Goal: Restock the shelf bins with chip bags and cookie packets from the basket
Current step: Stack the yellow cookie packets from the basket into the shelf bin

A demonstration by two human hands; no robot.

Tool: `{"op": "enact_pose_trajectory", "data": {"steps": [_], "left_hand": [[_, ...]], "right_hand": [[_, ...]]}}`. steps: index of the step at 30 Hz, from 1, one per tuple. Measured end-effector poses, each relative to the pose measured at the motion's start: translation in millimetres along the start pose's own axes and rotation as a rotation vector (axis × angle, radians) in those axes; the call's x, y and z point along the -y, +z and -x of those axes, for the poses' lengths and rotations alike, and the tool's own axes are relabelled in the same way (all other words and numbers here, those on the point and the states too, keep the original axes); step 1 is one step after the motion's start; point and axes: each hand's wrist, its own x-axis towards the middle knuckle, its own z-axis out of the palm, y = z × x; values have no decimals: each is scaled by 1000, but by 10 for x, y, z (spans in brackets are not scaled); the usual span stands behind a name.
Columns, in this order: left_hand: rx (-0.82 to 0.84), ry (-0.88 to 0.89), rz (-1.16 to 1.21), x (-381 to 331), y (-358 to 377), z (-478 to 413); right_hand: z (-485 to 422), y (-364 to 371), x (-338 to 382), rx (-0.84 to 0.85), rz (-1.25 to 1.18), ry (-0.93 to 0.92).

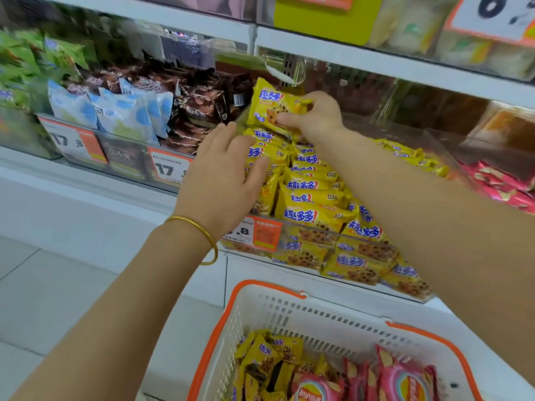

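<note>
Supermarket shelving (pixel 376 63) fills the background, its white ledges carrying a row of clear plastic bins. The middle bin (pixel 324 257) is piled with yellow cookie packets (pixel 307 198) printed with blue lettering, and an orange and white price tag (pixel 257 234) is fixed to its front wall.

The right hand (pixel 315 117) reaches over the back of this bin. Its fingers (pixel 292 120) and thumb pinch one yellow packet (pixel 272 108), held tilted above the pile, its lower edge close to the packets beneath. The left hand (pixel 223 180) lies against the left side of the pile, its fingers fairly straight and spread, the thumb pressed on the packets. A gold bangle (pixel 202 230) circles the left wrist.

Left of the yellow bin are bins of dark brown packets (pixel 199 102), blue and white packets (pixel 115 111) and green bags (pixel 26 59), the last blurred. To the right, behind a clear divider, lie pink-red packets (pixel 503 183).

Below the shelf, near the bottom of the view, is a white slotted basket (pixel 269 286) with an orange rim. It holds more yellow cookie packets (pixel 266 360) on its left side and pink chip bags (pixel 399 380) on its right. Pale floor tiles (pixel 43 285) show at the lower left.
</note>
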Motion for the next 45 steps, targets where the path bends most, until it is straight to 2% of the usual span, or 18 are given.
{"op": "enact_pose_trajectory", "data": {"steps": [5, 8, 13, 18, 23, 26, 28, 32, 34, 37, 42, 45], "left_hand": [[-6, 20, 17, 21, -10, 6], [-20, 21, 12, 10, -8, 20], [-27, 38, 18, 23, -7, 22], [-51, 36, 95, -17, -74, 86], [-189, 257, 16, -259, -229, 569], [-19, 299, -38, -304, -201, 1093], [179, 254, -35, -253, -117, 1366], [548, 178, -209, -74, 148, 1608], [680, 154, -283, 9, 260, 1646], [797, 166, -357, 35, 360, 1595], [757, 179, -362, -9, 443, 1415], [775, 200, -434, 44, 507, 1343]], "right_hand": [[-56, 51, 5, -24, 221, -126], [-41, 100, -19, 36, 311, -204], [-47, 109, 13, 82, 418, -186], [168, -149, 73, 24, 377, -137], [1097, -730, 84, 80, 183, -212], [1873, -930, -101, 272, 35, -232], [2229, -881, -401, 433, 19, -125], [2474, -327, -1415, 776, 348, 97], [2488, 63, -2030, 815, 515, 138], [2574, 620, -2702, 846, 634, 155], [2688, 1253, -3145, 847, 675, 323], [2749, 1491, -3270, 733, 692, 487]]}}
